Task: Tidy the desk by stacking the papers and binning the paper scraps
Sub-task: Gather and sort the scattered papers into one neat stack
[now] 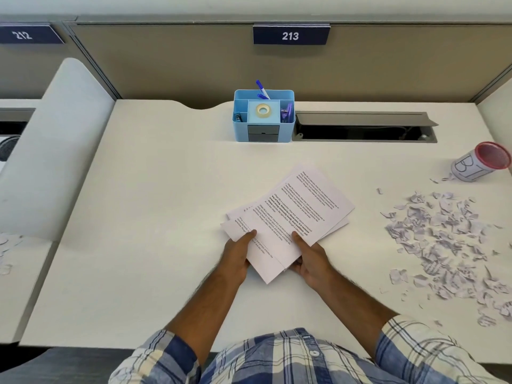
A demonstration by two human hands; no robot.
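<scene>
A loose, fanned pile of printed papers lies at the middle of the white desk, its sheets askew. My left hand grips the pile's near left corner, thumb on top. My right hand grips the near right edge, thumb on top and fingers underneath. Several torn paper scraps are spread over the desk's right side. A small bin with a red rim and a white paper label stands at the far right, just beyond the scraps.
A blue desk organiser with pens and a tape roll stands at the back centre. An open cable hatch lies to its right. A white divider bounds the left side, with more scraps on the neighbouring desk.
</scene>
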